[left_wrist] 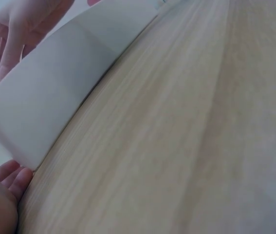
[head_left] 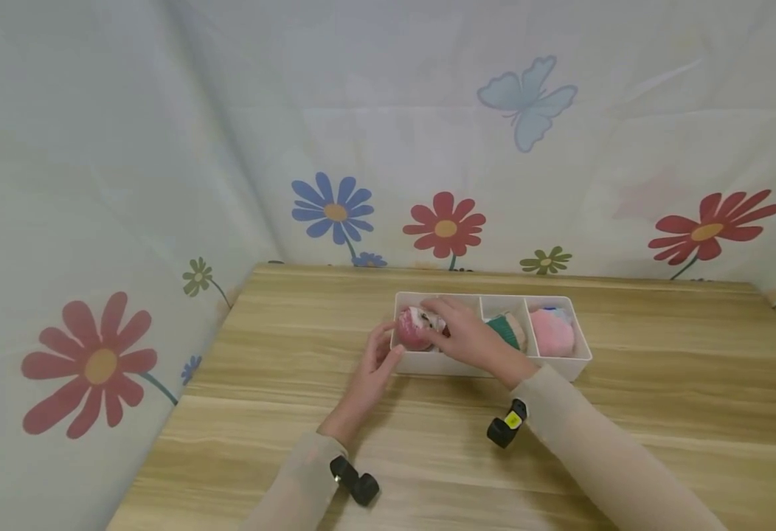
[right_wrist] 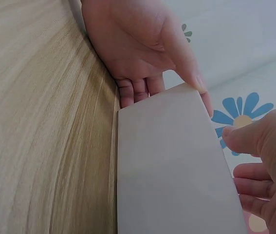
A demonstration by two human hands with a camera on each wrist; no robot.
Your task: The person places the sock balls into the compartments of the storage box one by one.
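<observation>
A long white divided box [head_left: 448, 366] sits on the table. In its left compartment is a red-and-white rolled sock [head_left: 411, 332]. My right hand [head_left: 464, 332] reaches over the front wall and holds this sock, its thumb on the near side and fingers over the top. Around the box's left end, my left hand [head_left: 373, 369] grips the corner. The right wrist view shows that hand's thumb [right_wrist: 189, 68] at the top corner and its fingers along the end wall. A green-and-beige rolled sock [head_left: 504, 330] lies in the middle compartment, a fuzzy pink bundle [head_left: 552, 333] in the right one.
The box stands near the back of a wood-grain table [head_left: 282, 369]. Behind and to the left hangs a pale cloth [head_left: 388, 110] printed with flowers and a butterfly. Black wrist cameras [head_left: 355, 481] are strapped over both sleeves.
</observation>
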